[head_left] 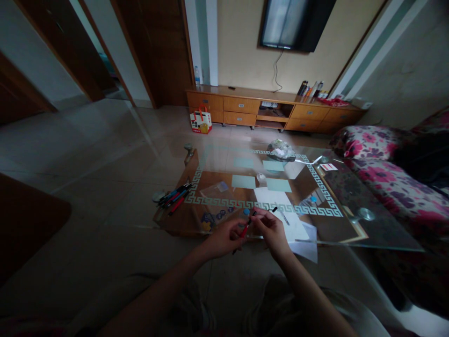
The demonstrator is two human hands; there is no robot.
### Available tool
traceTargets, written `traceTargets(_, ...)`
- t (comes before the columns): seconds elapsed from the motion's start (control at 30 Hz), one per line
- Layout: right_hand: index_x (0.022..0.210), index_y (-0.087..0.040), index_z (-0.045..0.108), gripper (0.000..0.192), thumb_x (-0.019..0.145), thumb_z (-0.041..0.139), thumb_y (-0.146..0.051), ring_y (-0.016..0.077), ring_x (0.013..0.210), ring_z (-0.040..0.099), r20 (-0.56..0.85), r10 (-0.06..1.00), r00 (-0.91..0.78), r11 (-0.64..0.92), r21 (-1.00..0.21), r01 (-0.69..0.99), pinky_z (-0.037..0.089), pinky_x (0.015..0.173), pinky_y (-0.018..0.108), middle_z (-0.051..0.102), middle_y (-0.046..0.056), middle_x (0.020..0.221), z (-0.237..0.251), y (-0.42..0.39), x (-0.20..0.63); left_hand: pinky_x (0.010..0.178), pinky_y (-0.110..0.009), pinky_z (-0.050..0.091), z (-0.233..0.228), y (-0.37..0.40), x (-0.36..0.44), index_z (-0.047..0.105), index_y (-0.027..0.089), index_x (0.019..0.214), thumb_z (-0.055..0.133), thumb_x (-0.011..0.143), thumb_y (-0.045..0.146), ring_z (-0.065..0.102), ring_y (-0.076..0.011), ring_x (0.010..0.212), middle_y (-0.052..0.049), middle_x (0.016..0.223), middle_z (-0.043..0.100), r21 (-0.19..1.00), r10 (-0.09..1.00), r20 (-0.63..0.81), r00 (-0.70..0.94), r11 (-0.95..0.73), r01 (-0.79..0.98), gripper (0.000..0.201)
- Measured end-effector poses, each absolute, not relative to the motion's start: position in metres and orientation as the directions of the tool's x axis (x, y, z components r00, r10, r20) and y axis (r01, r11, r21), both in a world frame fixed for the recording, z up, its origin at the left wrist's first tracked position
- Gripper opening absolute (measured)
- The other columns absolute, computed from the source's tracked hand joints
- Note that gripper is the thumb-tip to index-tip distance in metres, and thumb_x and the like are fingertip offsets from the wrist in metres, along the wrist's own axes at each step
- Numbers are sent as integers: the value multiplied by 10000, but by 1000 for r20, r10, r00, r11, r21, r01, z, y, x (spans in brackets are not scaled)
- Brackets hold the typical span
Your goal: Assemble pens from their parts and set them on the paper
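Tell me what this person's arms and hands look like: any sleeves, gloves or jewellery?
Both forearms are bare right up to the bottom edge of the picture, so no sleeves show. The left hand and the right hand wear no gloves. I can make out no watch, bracelet or ring, though the dim light could hide a small one. The fingers are slim, and the nails are too small to judge.
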State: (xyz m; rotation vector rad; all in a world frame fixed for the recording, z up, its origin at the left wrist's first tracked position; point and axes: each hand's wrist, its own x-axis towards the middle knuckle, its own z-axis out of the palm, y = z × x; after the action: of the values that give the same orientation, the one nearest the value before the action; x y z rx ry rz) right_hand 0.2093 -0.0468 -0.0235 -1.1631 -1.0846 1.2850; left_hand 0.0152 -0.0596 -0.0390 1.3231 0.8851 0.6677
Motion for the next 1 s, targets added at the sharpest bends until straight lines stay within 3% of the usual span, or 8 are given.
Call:
traceTargets(0.27, 1006, -209, 707, 374, 727, 803, -439, 171, 702, 660, -68, 997, -23, -70, -990, -121, 531, 681, 304, 717, 19, 802, -21, -48, 208, 578, -228, 453, -35, -58, 16, 588, 160, 1151, 710, 822, 354, 609, -131, 652, -25, 817, 636, 990, 875, -115, 469, 65, 122, 401)
traceTargets(0.63, 976, -209, 681, 386, 716, 815, -461, 178, 762, 658, -108, 993, -55, -116, -982, -147, 517, 705, 289, 717, 36, 866, -23, -48, 210, 644, -237, 452, -34, -55, 16, 650, 143, 1154, 693, 839, 367, 594, -138, 714, -43, 841, 663, 993, 898, -50, 436, -3, 119, 389)
traceTargets(1.0, 845, -196, 594, 330, 778, 761, -473, 125, 646, 519, -74, 993, -96, -81, -994, -76, 401, 585, 234, 587, -11, 743, -24, -47, 212, 758, -267, 484, -24, -53, 13, 712, 174, 1131, 611, 900, 315, 646, -178, 862, -63, 1028, 733, 951, 929, 61, 366, -165, 261, 289)
